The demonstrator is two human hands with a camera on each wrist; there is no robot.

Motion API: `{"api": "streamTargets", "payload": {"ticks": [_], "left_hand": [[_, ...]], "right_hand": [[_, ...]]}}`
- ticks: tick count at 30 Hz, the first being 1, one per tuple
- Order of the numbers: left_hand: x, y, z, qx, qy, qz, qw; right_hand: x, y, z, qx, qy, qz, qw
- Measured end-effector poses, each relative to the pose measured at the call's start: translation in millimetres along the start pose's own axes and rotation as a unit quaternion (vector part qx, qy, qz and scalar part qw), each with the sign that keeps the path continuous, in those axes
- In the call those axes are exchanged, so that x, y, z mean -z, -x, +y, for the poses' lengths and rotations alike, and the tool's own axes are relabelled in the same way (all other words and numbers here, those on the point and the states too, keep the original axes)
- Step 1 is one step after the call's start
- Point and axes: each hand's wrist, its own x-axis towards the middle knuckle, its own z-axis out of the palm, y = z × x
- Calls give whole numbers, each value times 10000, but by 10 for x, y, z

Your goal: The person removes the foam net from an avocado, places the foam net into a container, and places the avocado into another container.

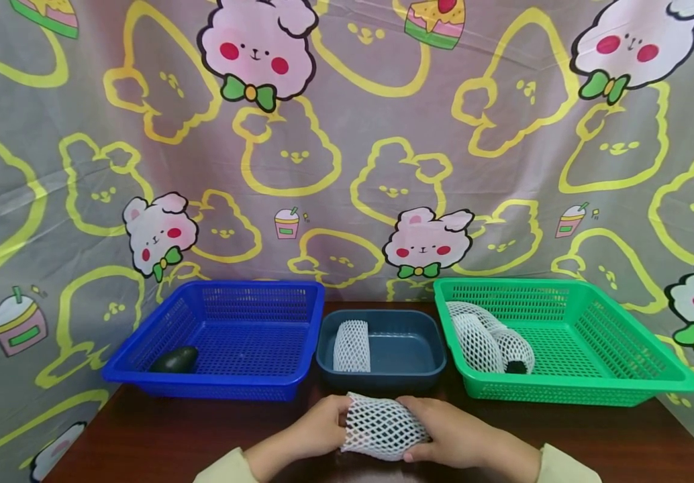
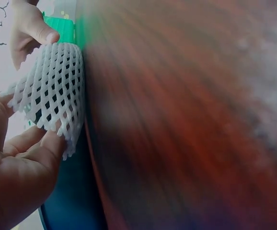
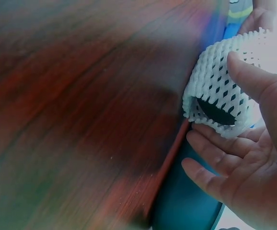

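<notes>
The left hand (image 1: 323, 426) pinches one end of a white foam net (image 1: 386, 429), and the right hand (image 1: 456, 433) holds the other end, thumb on top, fingers below. The net is at the middle of the bench (image 1: 160, 436), on the side near the person, in front of the grey tub (image 1: 383, 379). Holding both ends probably keeps the soft net from slipping about.

A blue basket (image 1: 220, 389) sits toward the bench's left edge, a green basket (image 1: 570, 392) toward the right edge. Maybe they stand apart so both are easy to reach.

Something dark (image 3: 217, 112) is inside the net, but the net hides most of it. Some left fingertips are hidden too. The bench's near edge is cut off in the head view.
</notes>
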Motion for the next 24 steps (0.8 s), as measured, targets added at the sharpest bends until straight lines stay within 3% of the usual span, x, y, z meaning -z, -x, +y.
{"api": "streamTargets", "payload": {"ticks": [6,9,15,24], "left_hand": [[-7,-7,32,-95,-626,167,9979],[-14,0,39,-96,-667,199,9975],[-17,21,45,-33,-346,126,9993],[22,72,27,-41,217,21,9998]], "right_hand": [[3,-8,7,90,33,15,10000],[12,-12,14,97,37,-13,9999],[24,-18,5,110,74,-3,9999],[4,-14,-14,370,98,380,9985]]}}
